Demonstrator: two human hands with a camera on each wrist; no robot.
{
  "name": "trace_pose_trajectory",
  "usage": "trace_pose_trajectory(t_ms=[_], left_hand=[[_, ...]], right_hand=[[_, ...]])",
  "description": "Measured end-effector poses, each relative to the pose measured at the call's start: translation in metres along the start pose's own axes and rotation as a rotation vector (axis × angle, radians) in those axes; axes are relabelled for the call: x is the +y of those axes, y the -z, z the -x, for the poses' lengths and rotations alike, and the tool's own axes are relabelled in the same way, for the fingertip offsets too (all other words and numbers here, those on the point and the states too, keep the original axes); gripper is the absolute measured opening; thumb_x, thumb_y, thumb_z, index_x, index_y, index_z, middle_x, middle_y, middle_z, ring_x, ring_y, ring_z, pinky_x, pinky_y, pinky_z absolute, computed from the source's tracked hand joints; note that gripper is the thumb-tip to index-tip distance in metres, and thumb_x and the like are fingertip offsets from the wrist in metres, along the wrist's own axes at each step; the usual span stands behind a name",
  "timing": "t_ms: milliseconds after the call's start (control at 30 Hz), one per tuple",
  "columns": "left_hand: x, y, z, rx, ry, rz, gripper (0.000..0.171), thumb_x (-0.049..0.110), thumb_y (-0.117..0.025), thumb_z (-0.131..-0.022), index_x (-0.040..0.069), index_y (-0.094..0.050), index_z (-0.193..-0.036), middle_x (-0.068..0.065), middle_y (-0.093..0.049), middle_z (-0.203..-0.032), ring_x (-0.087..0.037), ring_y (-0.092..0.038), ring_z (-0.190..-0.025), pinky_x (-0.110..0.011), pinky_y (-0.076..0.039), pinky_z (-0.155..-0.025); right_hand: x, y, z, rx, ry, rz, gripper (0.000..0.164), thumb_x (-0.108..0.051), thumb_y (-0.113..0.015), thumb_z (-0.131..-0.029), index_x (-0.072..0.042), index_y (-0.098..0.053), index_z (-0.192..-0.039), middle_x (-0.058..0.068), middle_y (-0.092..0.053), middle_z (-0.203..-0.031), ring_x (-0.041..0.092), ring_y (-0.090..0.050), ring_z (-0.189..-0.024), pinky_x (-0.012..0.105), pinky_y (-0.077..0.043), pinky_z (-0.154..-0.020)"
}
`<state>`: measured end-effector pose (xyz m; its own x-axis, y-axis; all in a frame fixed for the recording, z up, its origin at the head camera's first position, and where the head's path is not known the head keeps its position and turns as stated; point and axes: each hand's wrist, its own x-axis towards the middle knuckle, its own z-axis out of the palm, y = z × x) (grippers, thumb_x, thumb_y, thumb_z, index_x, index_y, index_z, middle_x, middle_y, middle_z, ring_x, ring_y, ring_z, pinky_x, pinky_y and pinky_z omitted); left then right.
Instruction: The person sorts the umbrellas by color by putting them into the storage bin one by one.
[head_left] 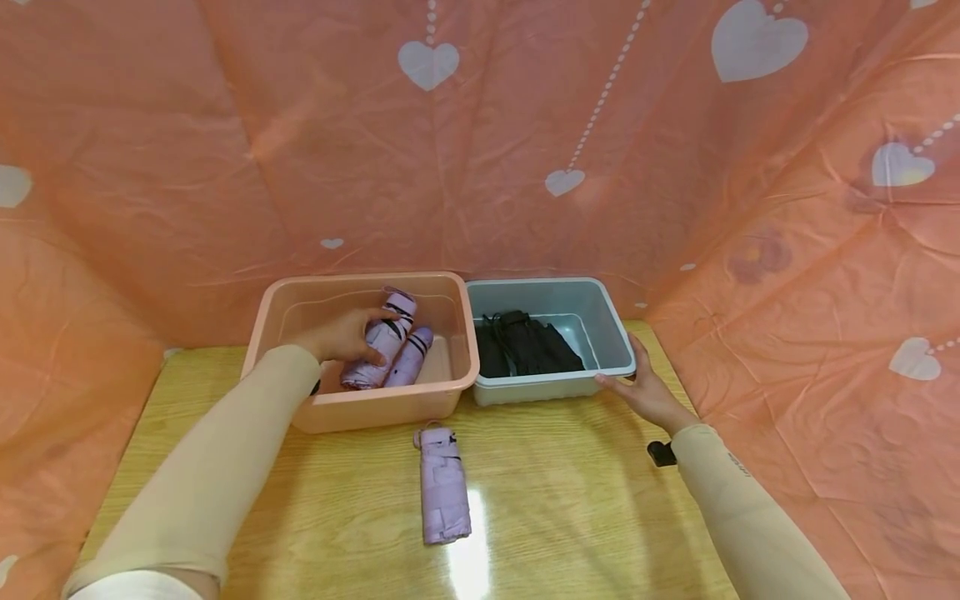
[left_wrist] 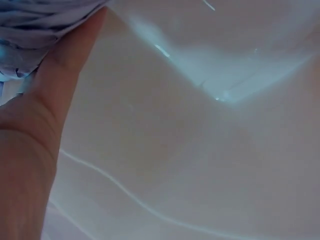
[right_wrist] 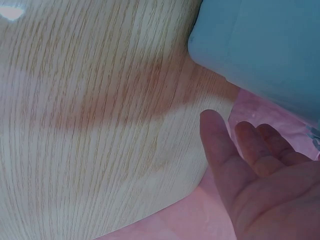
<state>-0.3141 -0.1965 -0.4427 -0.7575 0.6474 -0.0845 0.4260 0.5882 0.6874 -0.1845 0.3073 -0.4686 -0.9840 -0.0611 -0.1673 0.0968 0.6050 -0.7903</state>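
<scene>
My left hand [head_left: 343, 335] reaches into a peach plastic bin [head_left: 360, 400] and grips a folded lilac umbrella [head_left: 384, 342], thumb on the near side and fingers over the far side. In the left wrist view, the umbrella's gathered fabric [left_wrist: 35, 30] lies against a finger. A second, slimmer lilac umbrella [head_left: 411, 360] is right beside it in the bin. My right hand [head_left: 651, 393] is at the front right corner of a blue-grey bin [head_left: 540, 387], thumb by the front rim and fingers along the side. In the right wrist view, those fingers [right_wrist: 220, 150] extend loosely.
Black folded fabric items [head_left: 532, 343] lie in the blue-grey bin, which stands against the peach one. Another folded lilac umbrella [head_left: 444, 492] lies on the wooden table [head_left: 555, 500] in front. An orange sheet with white hearts [head_left: 495, 125] hangs behind and at both sides.
</scene>
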Motion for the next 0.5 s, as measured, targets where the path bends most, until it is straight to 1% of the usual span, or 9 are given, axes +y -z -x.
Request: trace_pose_trajectory(t_ms=[33,100,200,367,500], left_hand=[[-0.001,-0.001,0.000,-0.009,0.012,0.009,0.077,0.004,-0.085,-0.075,-0.006,-0.050,-0.142,-0.028,-0.057,-0.131,-0.030,-0.061,-0.099,-0.039,-0.051,-0.083],[-0.004,-0.002,0.000,-0.016,0.025,0.004,0.077,0.005,-0.085,-0.075,-0.007,-0.049,-0.142,-0.029,-0.055,-0.133,-0.030,-0.060,-0.101,-0.040,-0.050,-0.087],[-0.008,-0.003,0.001,-0.025,0.053,0.003,0.078,0.006,-0.086,-0.074,-0.008,-0.049,-0.141,-0.028,-0.059,-0.126,-0.030,-0.060,-0.097,-0.041,-0.050,-0.087],[-0.009,-0.005,0.001,-0.042,0.065,-0.013,0.077,0.009,-0.087,-0.075,-0.009,-0.050,-0.139,-0.028,-0.060,-0.124,-0.032,-0.058,-0.101,-0.044,-0.047,-0.092],[-0.007,-0.006,0.001,-0.077,0.081,-0.030,0.077,0.011,-0.085,-0.077,-0.011,-0.047,-0.139,-0.031,-0.057,-0.126,-0.037,-0.054,-0.111,-0.049,-0.041,-0.101]], right_hand=[[0.005,-0.001,-0.002,0.004,0.000,0.003,0.106,-0.033,-0.070,-0.095,-0.014,0.014,-0.158,0.033,-0.022,-0.152,0.053,-0.035,-0.134,0.064,-0.036,-0.102],[0.014,-0.002,-0.005,0.010,0.005,0.011,0.107,-0.037,-0.070,-0.095,-0.018,0.015,-0.158,0.032,-0.022,-0.153,0.051,-0.036,-0.134,0.063,-0.036,-0.102],[0.020,-0.003,-0.007,0.020,0.008,0.014,0.108,-0.040,-0.070,-0.094,-0.021,0.015,-0.158,0.030,-0.023,-0.153,0.050,-0.037,-0.134,0.063,-0.037,-0.102],[0.020,-0.003,-0.007,0.025,0.018,0.009,0.108,-0.037,-0.070,-0.094,-0.021,0.015,-0.158,0.030,-0.024,-0.152,0.050,-0.037,-0.134,0.063,-0.036,-0.102],[0.018,-0.003,-0.007,0.019,0.023,0.001,0.106,-0.033,-0.070,-0.095,-0.017,0.013,-0.159,0.032,-0.024,-0.152,0.050,-0.037,-0.133,0.062,-0.036,-0.102]])
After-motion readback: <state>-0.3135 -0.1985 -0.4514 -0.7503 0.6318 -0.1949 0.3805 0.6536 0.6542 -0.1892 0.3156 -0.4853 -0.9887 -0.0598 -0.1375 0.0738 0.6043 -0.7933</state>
